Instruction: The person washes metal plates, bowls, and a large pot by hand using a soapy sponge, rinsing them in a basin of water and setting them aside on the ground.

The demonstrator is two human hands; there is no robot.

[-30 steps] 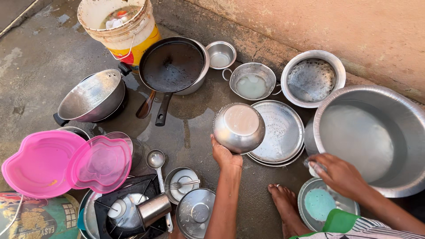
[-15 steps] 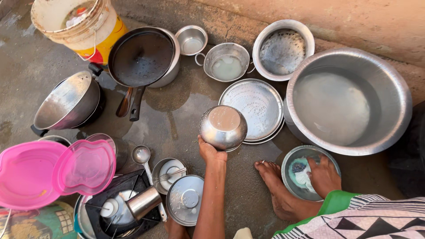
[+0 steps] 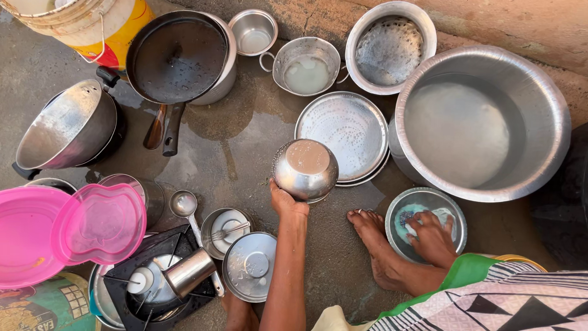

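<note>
The left hand (image 3: 286, 203) gripped a round steel pot (image 3: 305, 170), tilted at the floor's centre, while the right-hand fingers (image 3: 427, 236), apparently pressing a scrubber, dipped into the soap bowl (image 3: 454, 211) at four o'clock; best loaded well.

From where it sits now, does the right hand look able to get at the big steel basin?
Probably yes: the right hand is in the small soapy bowl right beside the big steel basin, with nothing between them.
</note>
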